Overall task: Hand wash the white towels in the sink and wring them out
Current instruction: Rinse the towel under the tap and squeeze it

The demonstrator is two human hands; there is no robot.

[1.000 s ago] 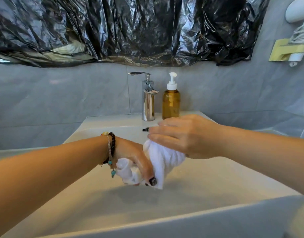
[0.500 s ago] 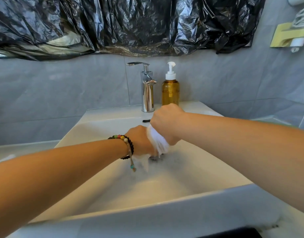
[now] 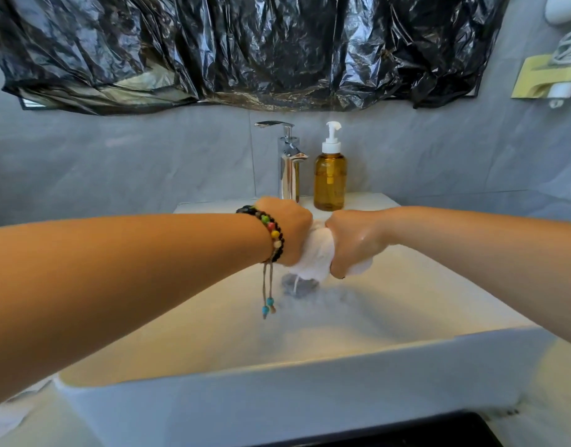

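Both fists clamped the towel (image 3: 314,253) above the sink (image 3: 310,359) drain: left hand (image 3: 289,233), right hand (image 3: 350,241) touching ends, roll axis running hand-to-hand (probably; mostly hidden), equally near.

towel (image 3: 316,253): mostly hidden inside both fists | left hand (image 3: 290,230), right hand (image 3: 351,243): fingers out of sight beneath | drain (image 3: 298,285): partly covered by towel, blurred | wall holder (image 3: 548,77): cut by right edge
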